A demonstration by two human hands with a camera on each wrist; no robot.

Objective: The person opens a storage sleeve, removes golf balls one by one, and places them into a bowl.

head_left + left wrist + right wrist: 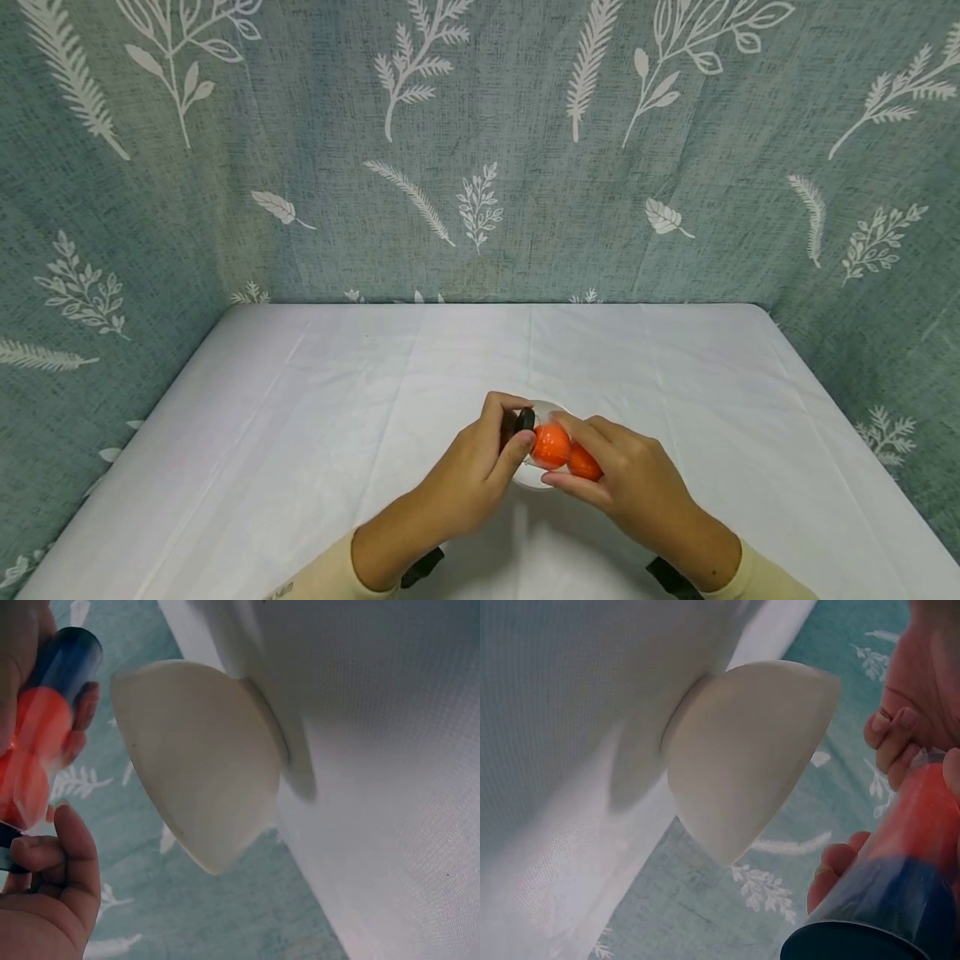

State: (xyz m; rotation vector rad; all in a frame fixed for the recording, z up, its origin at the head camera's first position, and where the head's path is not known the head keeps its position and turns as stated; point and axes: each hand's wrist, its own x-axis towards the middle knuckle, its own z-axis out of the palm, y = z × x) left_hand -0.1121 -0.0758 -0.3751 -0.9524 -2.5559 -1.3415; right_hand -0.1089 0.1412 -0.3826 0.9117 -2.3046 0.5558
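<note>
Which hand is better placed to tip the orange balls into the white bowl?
Probably the right hand: it grips the clear tube of orange balls, above the white bowl. The left hand seems less suited, pinching what looks like a black lid near the tube's end.

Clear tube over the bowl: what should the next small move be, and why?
I'd probably ease the dark cap away from the clear tube, keeping the tube above the bowl. The left hand pinches the cap, the right hand grips the tube, and orange balls inside lie near the cap, so any that roll out might drop into the bowl.
</note>
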